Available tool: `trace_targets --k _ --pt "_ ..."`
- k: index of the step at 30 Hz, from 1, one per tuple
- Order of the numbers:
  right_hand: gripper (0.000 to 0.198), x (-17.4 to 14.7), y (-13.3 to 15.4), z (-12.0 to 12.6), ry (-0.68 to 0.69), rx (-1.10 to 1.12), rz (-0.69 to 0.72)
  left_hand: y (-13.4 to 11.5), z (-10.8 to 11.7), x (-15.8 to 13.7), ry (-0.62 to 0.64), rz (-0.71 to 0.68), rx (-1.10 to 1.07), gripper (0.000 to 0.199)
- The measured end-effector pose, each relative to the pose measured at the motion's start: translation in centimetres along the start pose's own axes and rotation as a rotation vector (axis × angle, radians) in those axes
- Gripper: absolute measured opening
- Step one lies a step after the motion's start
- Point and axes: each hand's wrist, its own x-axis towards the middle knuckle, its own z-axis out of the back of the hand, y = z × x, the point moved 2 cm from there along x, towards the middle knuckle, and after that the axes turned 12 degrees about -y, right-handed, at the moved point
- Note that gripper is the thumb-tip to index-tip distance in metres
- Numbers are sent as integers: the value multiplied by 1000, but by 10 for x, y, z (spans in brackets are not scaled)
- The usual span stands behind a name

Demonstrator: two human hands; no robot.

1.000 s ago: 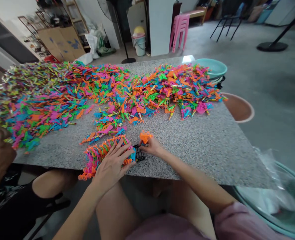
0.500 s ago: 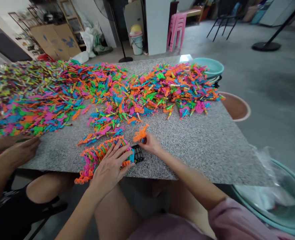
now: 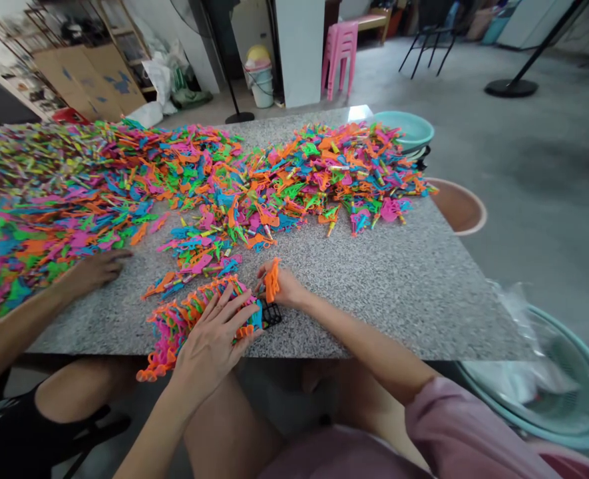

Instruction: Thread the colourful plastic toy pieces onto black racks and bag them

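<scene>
A tightly packed row of colourful plastic toys (image 3: 174, 319) stands at the table's near edge, pink, green, blue and orange pieces side by side. My left hand (image 3: 217, 322) lies over the row's right part, fingers stretched out and the thumb along the near side. From the row's right end sticks out a black plastic grid (image 3: 273, 314). Just above that grid, my right hand (image 3: 287, 286) is closed on an orange plastic toy (image 3: 272, 281), which is held upright. The toy's lower end and my right fingertips are partly hidden.
A large heap of mixed small toys (image 3: 294, 179) spreads over the speckled stone table (image 3: 374, 286). At the left, a co-worker's hand (image 3: 94, 271) rests beside the heap. Basins (image 3: 406, 130) stand past the right edge, with a green basket (image 3: 588, 426) of plastic bags at lower right.
My right hand has moved left and down toward the row's end, turning the orange toy upright. The co-worker's hand has reached forward to the heap. My left hand stays on the row.
</scene>
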Motion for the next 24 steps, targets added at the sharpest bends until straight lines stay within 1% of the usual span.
trace_targets --k 2,4,7,9,11,13,15,17,18,19,21,23,24 --pt "34 -2 5 -5 24 -176 75 -1 0 0 -5 -10 6 42" --pt "35 -1 13 -7 49 -352 107 -1 0 0 -4 -19 20 42" --pt "39 10 29 -5 134 -500 148 -2 0 1 -2 -42 50 40" --pt "31 18 39 -2 212 -559 191 -3 0 2 10 -71 67 38" --pt "26 21 45 -3 257 -596 214 -4 0 3 30 -88 77 35" --pt "25 17 45 -9 234 -607 207 -4 0 4 44 -83 78 36" --pt "27 10 38 -14 184 -601 179 -3 -1 4 34 -67 81 39" --pt "29 6 26 -9 152 -565 170 -1 -3 2 9 -60 91 42" --pt "32 5 18 -1 129 -541 177 1 -4 1 -2 -59 98 42" --pt "35 6 11 13 82 -528 180 2 -6 0 -12 -61 105 42" --pt "38 8 -4 53 -92 -585 129 6 -10 -2 -17 -73 119 42" --pt "35 7 -17 94 -296 -768 -32 8 -12 -3 -12 -85 123 41" --pt "33 5 -21 109 -340 -862 -103 9 -13 -3 -13 -88 119 42"
